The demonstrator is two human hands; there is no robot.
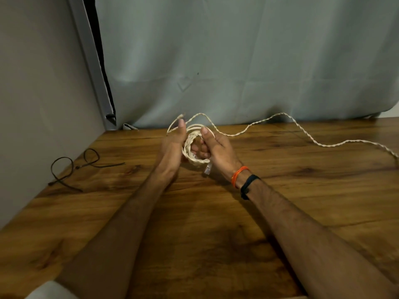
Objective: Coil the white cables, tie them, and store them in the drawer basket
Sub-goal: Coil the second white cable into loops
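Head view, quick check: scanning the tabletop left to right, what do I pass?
Dark cable ties → left hand → white cable coil → right hand → loose white cable tail trailing off to the right.

1. Cable [241, 131]: cream-white, with a twisted, braided pattern along its whole length.
2. Connector [207, 169] at the cable's end: clear to whitish.
3. Table [216, 234]: warm brown wood grain with darker streaks and knots.
4. Ties [73, 167] at the table's left: dark brown to black.
5. Curtain [248, 57]: plain pale grey-green.
6. Wall [38, 83]: plain light grey.
7. Thread band [238, 175] on the right wrist: orange.
8. Wristband [248, 186] beside it: black.
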